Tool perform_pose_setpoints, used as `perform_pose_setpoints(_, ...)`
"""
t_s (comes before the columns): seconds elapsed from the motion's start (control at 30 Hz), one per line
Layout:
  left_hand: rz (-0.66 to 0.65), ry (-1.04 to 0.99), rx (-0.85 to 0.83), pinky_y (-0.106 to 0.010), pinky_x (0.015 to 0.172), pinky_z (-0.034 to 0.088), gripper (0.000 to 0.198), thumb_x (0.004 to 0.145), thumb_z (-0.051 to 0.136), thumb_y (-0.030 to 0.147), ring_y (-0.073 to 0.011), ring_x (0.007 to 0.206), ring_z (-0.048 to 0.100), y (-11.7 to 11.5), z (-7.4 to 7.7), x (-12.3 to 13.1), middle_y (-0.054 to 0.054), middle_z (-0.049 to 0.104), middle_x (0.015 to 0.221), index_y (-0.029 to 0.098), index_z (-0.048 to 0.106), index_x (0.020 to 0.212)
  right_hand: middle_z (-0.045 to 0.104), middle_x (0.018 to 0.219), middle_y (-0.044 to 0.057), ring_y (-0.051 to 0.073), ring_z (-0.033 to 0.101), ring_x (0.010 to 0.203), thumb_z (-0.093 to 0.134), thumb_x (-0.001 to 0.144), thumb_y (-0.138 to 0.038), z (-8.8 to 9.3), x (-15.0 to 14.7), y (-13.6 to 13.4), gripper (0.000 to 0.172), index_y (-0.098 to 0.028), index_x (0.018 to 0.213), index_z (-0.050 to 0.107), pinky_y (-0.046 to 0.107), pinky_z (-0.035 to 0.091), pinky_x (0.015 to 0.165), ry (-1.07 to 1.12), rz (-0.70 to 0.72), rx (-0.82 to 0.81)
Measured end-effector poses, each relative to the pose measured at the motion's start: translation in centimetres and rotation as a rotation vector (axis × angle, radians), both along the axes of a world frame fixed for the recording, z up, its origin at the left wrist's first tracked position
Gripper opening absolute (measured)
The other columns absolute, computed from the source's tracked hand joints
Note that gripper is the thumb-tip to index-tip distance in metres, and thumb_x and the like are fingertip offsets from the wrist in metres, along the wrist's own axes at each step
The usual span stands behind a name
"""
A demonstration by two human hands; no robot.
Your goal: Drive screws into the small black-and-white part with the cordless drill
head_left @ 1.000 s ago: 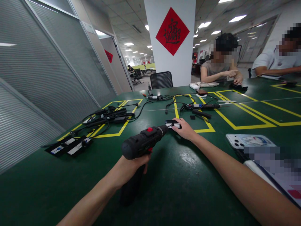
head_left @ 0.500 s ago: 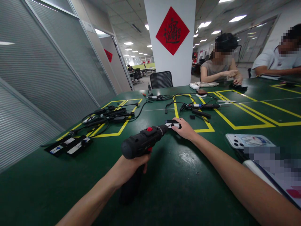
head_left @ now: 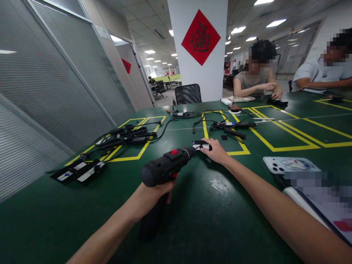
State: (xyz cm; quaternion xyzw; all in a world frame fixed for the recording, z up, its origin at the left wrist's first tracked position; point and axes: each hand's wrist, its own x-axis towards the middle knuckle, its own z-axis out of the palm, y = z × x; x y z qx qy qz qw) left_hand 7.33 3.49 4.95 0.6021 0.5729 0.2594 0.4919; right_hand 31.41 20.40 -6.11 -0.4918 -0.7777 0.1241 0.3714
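Grn tbl point(head_left: 220, 227) w/ yel tape point(head_left: 295, 148), blk cables point(head_left: 129, 135) on L.

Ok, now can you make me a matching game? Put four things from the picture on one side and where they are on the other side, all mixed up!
Things
1. drill
2. small black-and-white part
3. phone
4. red diamond sign

Places
A. on the white pillar
B. toward the picture's right edge
C. in the left hand
D. held by the right hand

Right pairs: 1-C, 2-D, 3-B, 4-A
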Motion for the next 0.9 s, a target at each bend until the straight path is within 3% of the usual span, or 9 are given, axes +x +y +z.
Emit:
perform_pose_setpoints(0.5,-0.005,-0.007,-0.012,-0.032,0.064,0.041,0.022,0.081,0.053,0.027,-0.0157,0.058,0.053,0.0,-0.2,-0.2,0.002,0.058,0.063,0.015,0.055,0.099,0.059,0.104,0.008,0.023,0.049,0.099,0.063,0.076,-0.036,-0.1,0.1,0.4,0.044,-0.02,0.117,0.059,0.038,0.038,0.093,0.069,0.021,0.009)
perform_pose_setpoints(0.9,-0.023,0.022,-0.007,-0.032,0.065,0.04,0.02,0.082,0.052,0.028,-0.0153,0.059,0.053,0.2,-0.2,-0.3,0.002,0.058,0.063,0.015,0.055,0.097,0.06,0.106,0.006,0.018,0.059,0.083,0.071,0.068,-0.032,-0.3,0.5,1.7,0.051,-0.019,0.116,0.06,0.032,0.048,0.078,0.259,0.105,-0.22)
